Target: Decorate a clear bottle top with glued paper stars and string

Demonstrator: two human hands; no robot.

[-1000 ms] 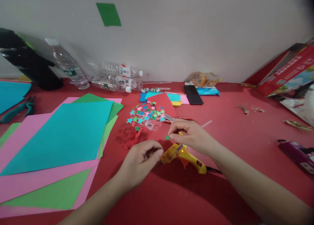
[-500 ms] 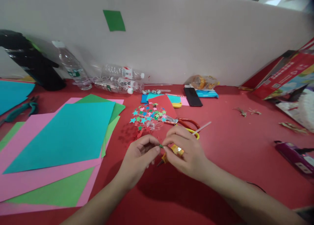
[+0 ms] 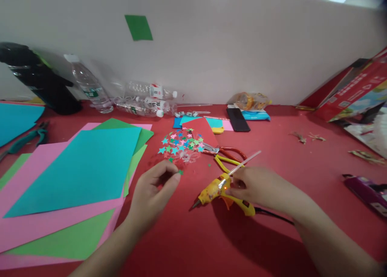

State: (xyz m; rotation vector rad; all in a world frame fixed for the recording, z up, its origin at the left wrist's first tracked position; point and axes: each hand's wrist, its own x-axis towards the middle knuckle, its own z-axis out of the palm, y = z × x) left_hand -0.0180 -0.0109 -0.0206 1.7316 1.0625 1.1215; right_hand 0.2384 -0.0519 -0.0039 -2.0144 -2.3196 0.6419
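Between the thumb and forefinger of my left hand (image 3: pixel 155 190) is a tiny green paper star (image 3: pixel 180 172), pinched at its edge. My right hand (image 3: pixel 254 186), slightly blurred, is at the back of a yellow hot glue gun (image 3: pixel 211 190), its curled fingers and thumb around the rear of the body. The gun lies on its side with its nozzle pointing left, a clear glue stick (image 3: pixel 246 162) sticking out behind and a small light glowing. Beyond my hands stands a clear plastic piece covered with colourful paper stars (image 3: pixel 182 144). Another loose green star (image 3: pixel 209 165) lies nearby.
Red-handled scissors (image 3: pixel 231 153) and yellow-handled pliers (image 3: pixel 225 164) lie behind the gun. Coloured paper sheets (image 3: pixel 81 168) cover the left side. Plastic bottles (image 3: pixel 145 100), a black flask (image 3: pixel 39 79) and a phone (image 3: pixel 238 120) line the wall. The gun's cord (image 3: pixel 275 216) runs right.
My hands have parted. The left has moved left with the green star; the right has let go of it and moved right, onto the glue gun.
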